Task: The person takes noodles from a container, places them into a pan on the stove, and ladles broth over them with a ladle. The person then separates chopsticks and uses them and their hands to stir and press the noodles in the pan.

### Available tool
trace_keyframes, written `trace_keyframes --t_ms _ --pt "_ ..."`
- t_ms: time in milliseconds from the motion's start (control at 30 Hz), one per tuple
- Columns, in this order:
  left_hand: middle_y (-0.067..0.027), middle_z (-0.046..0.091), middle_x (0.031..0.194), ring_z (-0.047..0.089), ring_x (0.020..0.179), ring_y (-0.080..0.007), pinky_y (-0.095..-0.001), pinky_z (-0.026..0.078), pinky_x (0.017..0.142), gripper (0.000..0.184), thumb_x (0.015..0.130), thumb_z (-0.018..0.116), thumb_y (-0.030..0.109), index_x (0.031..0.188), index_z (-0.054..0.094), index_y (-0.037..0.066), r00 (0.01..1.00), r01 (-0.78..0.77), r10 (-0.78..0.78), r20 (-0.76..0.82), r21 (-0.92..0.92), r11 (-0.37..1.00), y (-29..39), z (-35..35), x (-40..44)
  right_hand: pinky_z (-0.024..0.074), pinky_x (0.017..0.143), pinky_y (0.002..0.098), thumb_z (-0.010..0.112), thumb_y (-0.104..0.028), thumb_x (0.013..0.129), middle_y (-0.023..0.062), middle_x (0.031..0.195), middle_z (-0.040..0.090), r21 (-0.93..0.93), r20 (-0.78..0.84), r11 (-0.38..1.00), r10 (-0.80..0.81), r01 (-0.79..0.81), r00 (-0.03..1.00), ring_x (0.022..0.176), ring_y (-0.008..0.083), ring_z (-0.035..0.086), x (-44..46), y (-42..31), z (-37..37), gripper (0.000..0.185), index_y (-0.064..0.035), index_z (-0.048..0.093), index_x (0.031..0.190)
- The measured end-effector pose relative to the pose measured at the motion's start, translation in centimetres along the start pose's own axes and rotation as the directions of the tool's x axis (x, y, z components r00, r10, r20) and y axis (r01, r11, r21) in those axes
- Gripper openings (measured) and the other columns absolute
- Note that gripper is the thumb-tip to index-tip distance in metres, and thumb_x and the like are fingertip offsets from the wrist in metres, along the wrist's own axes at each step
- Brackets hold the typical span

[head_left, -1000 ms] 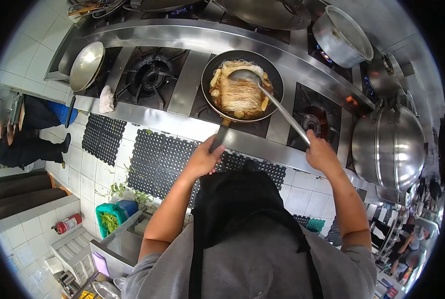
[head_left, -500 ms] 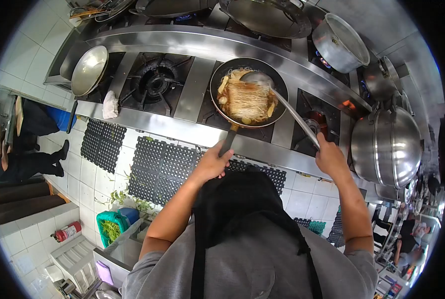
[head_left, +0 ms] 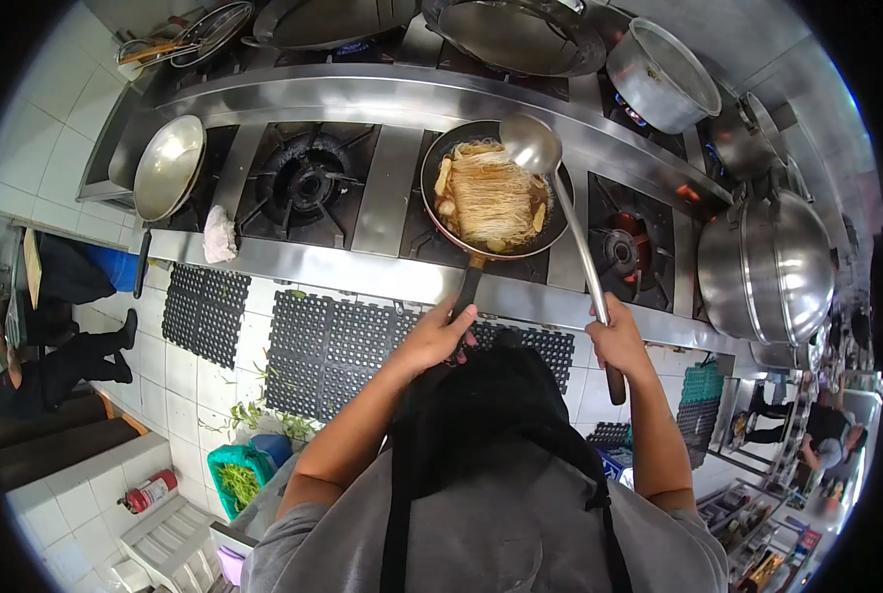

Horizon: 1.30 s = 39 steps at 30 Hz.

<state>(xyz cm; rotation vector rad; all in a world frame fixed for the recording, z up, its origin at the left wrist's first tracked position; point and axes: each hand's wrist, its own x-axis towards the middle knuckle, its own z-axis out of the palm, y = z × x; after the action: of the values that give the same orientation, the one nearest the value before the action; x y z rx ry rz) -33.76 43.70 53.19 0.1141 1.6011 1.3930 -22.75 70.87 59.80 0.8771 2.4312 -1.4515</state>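
My left hand [head_left: 441,338] is wrapped round the black handle of a frying pan [head_left: 430,193] on the stove. In the pan lies a block of thin pale noodles [head_left: 491,198] in brown sauce, with yellowish pieces around it. My right hand [head_left: 617,341] grips the metal shaft of a long ladle [head_left: 531,144], whose dark handle end sticks out below the hand. The ladle's bowl is over the pan's upper right rim, above the noodles' corner.
An unused burner [head_left: 310,185] and a shallow pan [head_left: 169,168] with a white cloth [head_left: 220,235] are to the left. A large steel pot [head_left: 766,280] and a tall pot [head_left: 662,75] stand right. People [head_left: 56,371] are at both sides.
The ladle has come up off the noodles to the pan's upper right rim. My right hand has moved down and left, now higher on the shaft. The camera view has shifted.
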Motion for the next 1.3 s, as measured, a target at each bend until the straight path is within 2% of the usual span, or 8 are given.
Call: trace_keyframes --t_ms 133,200,267,333,600,767,1133,1300 --pt "-0.0080 0.062 0.077 0.057 0.052 -0.0139 -0.0241 0.043 0.043 0.056 0.094 0.042 0.047 0.131 0.036 0.005 1.000 0.021 -0.020 0.013 -0.092 0.996 0.3 0.6 0.2 0.0289 0.026 0.0269 0.048 0.003 0.078 -0.0001 0.047 0.035 0.456 0.223 0.864 0.120 -0.212 0.967 0.030 0.0106 0.034 -1.7 -0.8 0.7 0.021 -0.0081 0.042 0.095" --pt "-0.0082 0.063 0.077 0.058 0.053 -0.0142 -0.0244 0.044 0.043 0.057 0.094 0.039 0.050 0.130 0.037 0.006 1.000 0.007 -0.008 -0.010 -0.082 0.997 0.3 0.2 0.0 0.0272 0.025 0.0264 0.047 0.001 0.080 -0.0006 0.047 0.033 0.760 0.351 0.557 0.086 -0.337 0.933 0.030 0.0104 0.033 -2.4 -0.2 -0.4 0.018 -0.0074 0.042 0.096" --pt "-0.0083 0.060 0.078 0.058 0.055 -0.0144 -0.0251 0.045 0.044 0.055 0.093 0.038 0.052 0.123 0.043 0.006 0.999 0.038 -0.034 0.018 -0.294 0.955 -1.0 -0.9 0.3 0.0274 0.023 0.0264 0.044 -0.001 0.084 0.0000 0.048 0.033 0.849 0.387 0.397 -0.016 -0.350 0.922 0.030 0.0100 0.033 -2.2 2.7 -1.9 0.017 -0.0075 0.042 0.099" --pt "-0.0082 0.060 0.079 0.058 0.058 -0.0146 -0.0259 0.046 0.046 0.055 0.093 0.038 0.052 0.123 0.046 0.007 0.999 0.052 -0.053 0.002 -0.215 0.975 -2.4 -2.7 -0.3 0.0172 0.025 0.0270 0.046 -0.002 0.085 -0.0010 0.050 0.033 0.910 0.412 0.168 -0.282 -0.378 0.867 0.029 0.0090 0.027 -2.3 4.3 -3.1 0.020 -0.0109 0.044 0.103" --pt "-0.0063 0.058 0.076 0.057 0.060 -0.0152 -0.0271 0.046 0.051 0.058 0.094 0.036 0.052 0.127 0.045 0.004 0.979 0.019 -0.052 -0.195 -0.172 0.985 -2.9 -1.5 -1.2 0.0176 0.026 0.0250 0.048 -0.012 0.091 -0.0035 0.051 0.034 0.918 0.391 0.140 -0.151 -0.371 0.908 0.030 0.0071 0.026 -0.2 10.5 -4.4 0.008 -0.0136 0.045 0.099" --pt "-0.0029 0.048 0.058 0.043 0.038 -0.0112 -0.0255 0.035 0.035 0.025 0.091 0.056 0.026 0.088 0.047 0.003 0.938 0.027 -0.061 -0.340 -0.103 0.994 0.9 6.1 0.4 0.0234 0.029 0.0233 0.052 -0.012 0.090 -0.0039 0.052 0.034 0.847 0.453 0.322 -0.020 -0.423 0.891 0.034 0.0074 0.029 3.2 10.8 -3.7 0.008 -0.0149 0.045 0.094" --pt "-0.0005 0.046 0.056 0.041 0.038 -0.0088 -0.0236 0.033 0.034 0.024 0.092 0.054 0.024 0.101 0.052 0.002 0.854 0.045 -0.102 -0.510 -0.122 0.992 1.0 8.7 0.7 0.0423 0.042 0.0297 0.051 -0.018 0.092 0.0037 0.061 0.048 0.797 0.543 0.374 -0.097 -0.475 0.834 0.049 0.0144 0.049 9.2 13.0 1.1 0.010 -0.0143 0.042 0.094" --pt "-0.0003 0.045 0.053 0.041 0.037 -0.0086 -0.0242 0.033 0.034 0.020 0.091 0.055 0.025 0.091 0.050 0.005 0.846 0.049 -0.105 -0.523 -0.118 0.992 0.5 9.4 1.4 0.0482 0.047 0.0333 0.052 -0.019 0.092 0.0094 0.070 0.056 0.688 0.413 0.691 -0.121 -0.222 0.902 0.055 0.0179 0.056 11.4 15.5 4.6 0.018 -0.0059 0.041 0.097"
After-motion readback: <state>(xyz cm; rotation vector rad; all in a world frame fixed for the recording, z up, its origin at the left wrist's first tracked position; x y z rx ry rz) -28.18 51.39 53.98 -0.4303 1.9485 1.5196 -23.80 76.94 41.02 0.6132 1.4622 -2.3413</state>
